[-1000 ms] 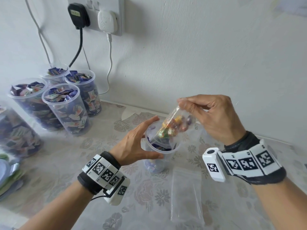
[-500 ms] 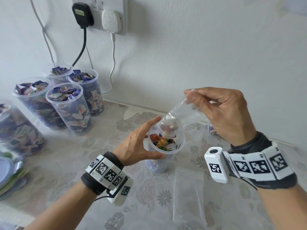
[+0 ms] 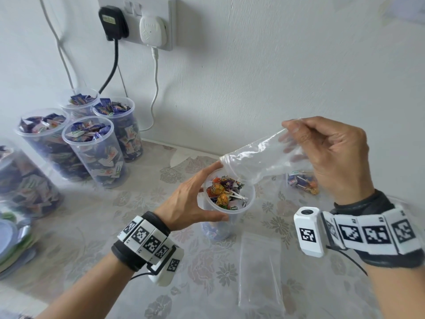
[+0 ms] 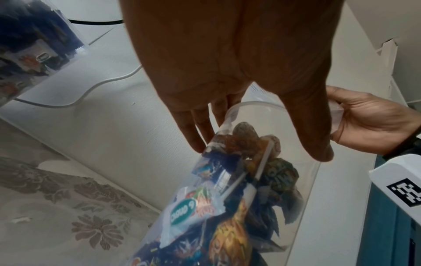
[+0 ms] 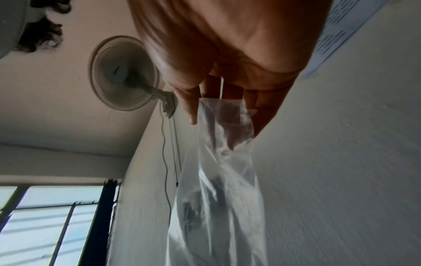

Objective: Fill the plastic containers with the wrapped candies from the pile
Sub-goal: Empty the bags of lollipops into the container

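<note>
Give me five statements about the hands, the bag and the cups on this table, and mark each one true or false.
1. The right hand pinches a clear plastic bag above the cup. True.
2. The bag is packed with sweets. False: it looks empty; the lollipops lie in the cup.
3. The left hand grips the cup near its rim. True.
4. The four cups by the wall are empty. False: they are full of wrapped candies.
5. Both sockets of the wall outlet are free. False: a black plug and a white plug sit in it.
</note>
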`<state>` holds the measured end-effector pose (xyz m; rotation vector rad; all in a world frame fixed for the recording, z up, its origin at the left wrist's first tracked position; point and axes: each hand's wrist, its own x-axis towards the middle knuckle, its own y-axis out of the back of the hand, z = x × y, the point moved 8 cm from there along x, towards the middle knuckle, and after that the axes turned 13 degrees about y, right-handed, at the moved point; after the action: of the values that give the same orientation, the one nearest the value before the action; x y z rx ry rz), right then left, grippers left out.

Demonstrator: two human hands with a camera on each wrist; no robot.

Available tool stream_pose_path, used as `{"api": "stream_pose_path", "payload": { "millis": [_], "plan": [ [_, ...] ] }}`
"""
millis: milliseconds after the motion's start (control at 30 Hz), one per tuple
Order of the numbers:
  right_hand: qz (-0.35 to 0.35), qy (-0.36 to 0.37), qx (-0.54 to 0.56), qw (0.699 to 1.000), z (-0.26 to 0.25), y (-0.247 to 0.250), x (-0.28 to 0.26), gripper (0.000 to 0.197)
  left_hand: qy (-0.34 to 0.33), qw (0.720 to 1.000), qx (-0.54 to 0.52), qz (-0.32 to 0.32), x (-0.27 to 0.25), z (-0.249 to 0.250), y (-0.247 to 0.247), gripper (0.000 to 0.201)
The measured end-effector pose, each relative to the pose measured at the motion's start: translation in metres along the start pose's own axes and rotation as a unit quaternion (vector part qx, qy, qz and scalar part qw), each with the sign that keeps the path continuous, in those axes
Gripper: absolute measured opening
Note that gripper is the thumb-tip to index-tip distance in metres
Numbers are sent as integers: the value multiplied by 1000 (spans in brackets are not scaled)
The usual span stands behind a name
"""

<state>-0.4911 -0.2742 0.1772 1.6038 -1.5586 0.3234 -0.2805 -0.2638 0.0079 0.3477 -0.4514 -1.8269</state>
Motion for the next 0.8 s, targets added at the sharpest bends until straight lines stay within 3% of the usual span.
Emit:
{"api": "stream_pose_path", "payload": {
  "millis": [333, 467, 567, 667, 733, 800],
  "plan": [
    [90, -57, 26, 994, 24, 25, -26, 22, 6, 1000, 8, -4, -1, -2, -1, 108],
    [102, -133, 41, 985, 49, 21, -51, 15, 4, 1000, 23, 4, -3, 0, 0, 107],
    [122, -218, 99, 963, 72, 20, -82, 11, -10, 996, 73, 47, -13, 2, 1, 101],
    [138, -270, 146, 942, 82, 20, -109, 14, -38, 981, 114, 151, -33, 19, 6, 76],
    [144, -286, 174, 931, 81, 20, -123, 17, -80, 964, 94, 235, -53, 39, 11, 39],
    [159, -303, 206, 917, 80, 19, -136, 19, -110, 968, 41, 221, -68, 56, 4, 17]
  ]
}}
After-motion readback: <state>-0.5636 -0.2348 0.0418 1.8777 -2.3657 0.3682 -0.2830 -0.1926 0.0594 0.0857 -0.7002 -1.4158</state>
